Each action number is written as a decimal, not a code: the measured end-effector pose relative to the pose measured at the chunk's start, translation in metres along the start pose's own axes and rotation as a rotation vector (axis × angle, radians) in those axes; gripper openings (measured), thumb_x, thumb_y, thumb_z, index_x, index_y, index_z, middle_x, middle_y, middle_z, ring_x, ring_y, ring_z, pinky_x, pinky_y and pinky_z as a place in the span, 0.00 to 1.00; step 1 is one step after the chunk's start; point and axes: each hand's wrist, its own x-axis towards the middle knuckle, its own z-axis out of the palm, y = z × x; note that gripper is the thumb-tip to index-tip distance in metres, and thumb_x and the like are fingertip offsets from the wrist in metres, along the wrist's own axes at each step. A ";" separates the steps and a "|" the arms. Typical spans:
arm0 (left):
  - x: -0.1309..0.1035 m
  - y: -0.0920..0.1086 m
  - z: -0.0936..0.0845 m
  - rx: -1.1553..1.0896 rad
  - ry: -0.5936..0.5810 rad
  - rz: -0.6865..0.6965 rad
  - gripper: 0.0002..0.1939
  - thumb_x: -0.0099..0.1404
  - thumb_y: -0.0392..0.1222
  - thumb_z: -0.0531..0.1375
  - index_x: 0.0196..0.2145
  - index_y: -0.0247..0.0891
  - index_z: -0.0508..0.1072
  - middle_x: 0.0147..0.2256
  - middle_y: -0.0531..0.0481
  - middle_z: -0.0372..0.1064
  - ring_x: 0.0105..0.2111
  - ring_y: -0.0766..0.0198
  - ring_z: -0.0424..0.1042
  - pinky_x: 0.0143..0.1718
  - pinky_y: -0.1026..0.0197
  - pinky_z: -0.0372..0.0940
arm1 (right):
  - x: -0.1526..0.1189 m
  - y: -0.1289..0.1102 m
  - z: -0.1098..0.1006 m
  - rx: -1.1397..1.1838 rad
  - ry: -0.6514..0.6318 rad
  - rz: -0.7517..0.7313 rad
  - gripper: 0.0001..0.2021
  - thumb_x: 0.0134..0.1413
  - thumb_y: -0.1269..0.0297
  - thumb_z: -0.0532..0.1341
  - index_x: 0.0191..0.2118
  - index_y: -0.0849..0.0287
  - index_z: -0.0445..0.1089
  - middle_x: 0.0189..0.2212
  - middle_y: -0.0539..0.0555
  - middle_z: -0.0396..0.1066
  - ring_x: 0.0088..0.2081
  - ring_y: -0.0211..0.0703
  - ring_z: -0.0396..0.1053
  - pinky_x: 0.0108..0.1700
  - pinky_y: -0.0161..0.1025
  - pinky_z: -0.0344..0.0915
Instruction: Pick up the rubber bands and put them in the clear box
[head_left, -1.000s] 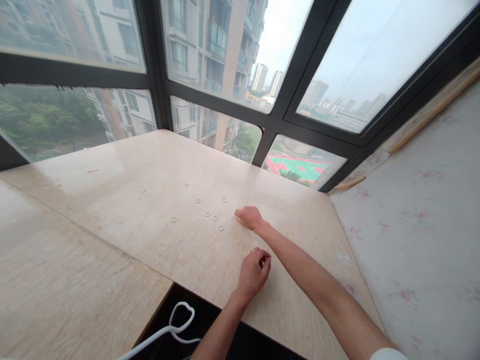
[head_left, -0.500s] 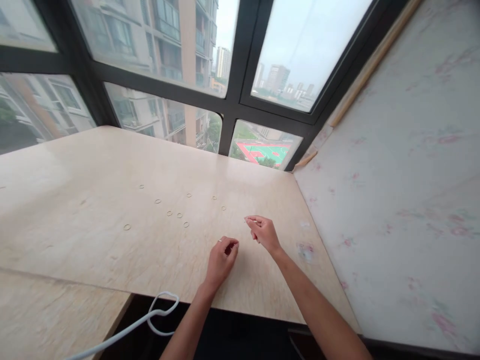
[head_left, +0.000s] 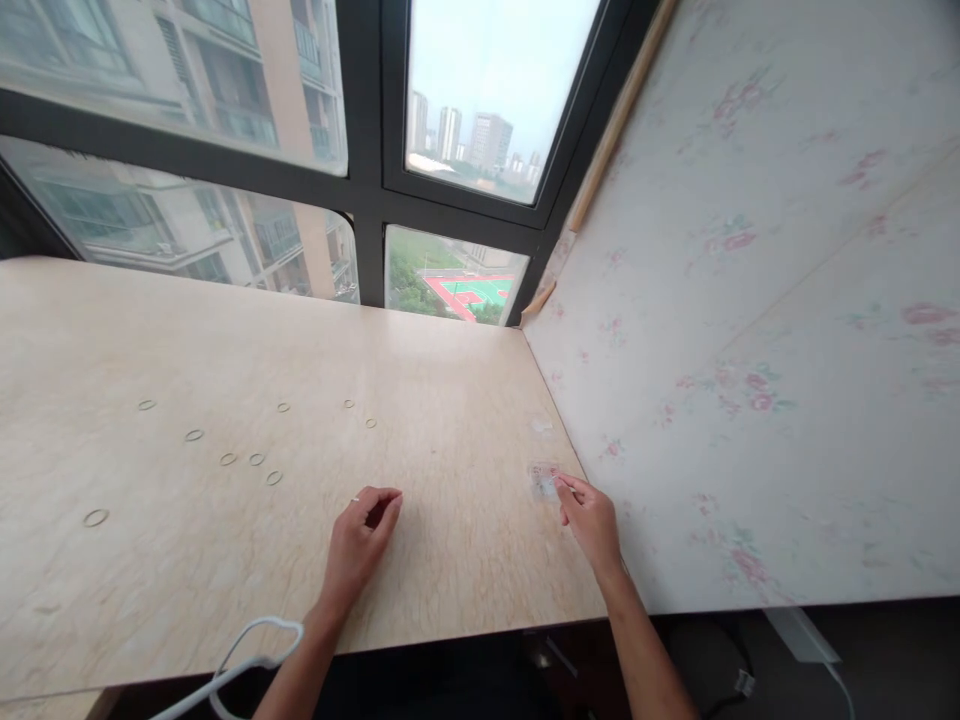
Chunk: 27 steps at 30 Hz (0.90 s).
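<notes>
Over a small clear plastic box (head_left: pixel 541 482) near the wall, my right hand (head_left: pixel 592 518) is closed in a pinch. Its fingertips are at the box's right side; whatever they hold is too small to make out. My left hand (head_left: pixel 361 535) rests on the tabletop, fingers curled and thumb meeting the index finger. Any object inside that grip is hidden. A thin ring is on one of its fingers. Several thin, pale greenish rings (head_left: pixel 194 436) lie scattered on the tabletop to the left of my left hand.
The pale marble-patterned tabletop (head_left: pixel 450 560) meets dark-framed windows (head_left: pixel 367 240) at the back and a floral-papered wall (head_left: pixel 720 350) on the right. Another clear piece (head_left: pixel 541 424) lies behind the box. A white cable (head_left: pixel 225 685) loops at the front left edge.
My right hand has moved right, from beside my left hand to the clear box. The view has turned right, so the rings and my left hand appear farther left.
</notes>
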 end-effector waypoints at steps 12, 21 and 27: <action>-0.001 0.006 -0.004 0.016 -0.009 -0.018 0.12 0.63 0.49 0.55 0.33 0.40 0.73 0.32 0.49 0.74 0.32 0.60 0.73 0.33 0.59 0.68 | -0.037 0.027 0.022 -0.028 -0.051 -0.202 0.20 0.56 0.52 0.55 0.42 0.60 0.78 0.28 0.56 0.77 0.29 0.47 0.74 0.32 0.39 0.70; 0.018 -0.025 -0.058 0.274 0.149 -0.127 0.11 0.63 0.47 0.53 0.35 0.39 0.72 0.33 0.48 0.73 0.32 0.60 0.72 0.36 0.59 0.67 | -0.041 0.022 0.022 0.006 -0.101 -0.084 0.28 0.57 0.43 0.54 0.41 0.64 0.77 0.14 0.48 0.63 0.17 0.41 0.63 0.22 0.35 0.62; 0.034 -0.040 -0.112 0.759 0.172 -0.326 0.16 0.64 0.41 0.51 0.46 0.35 0.72 0.45 0.39 0.68 0.41 0.54 0.71 0.43 0.55 0.65 | -0.041 0.025 0.022 -0.062 -0.102 -0.122 0.29 0.54 0.39 0.54 0.37 0.62 0.78 0.14 0.49 0.63 0.18 0.43 0.63 0.21 0.34 0.60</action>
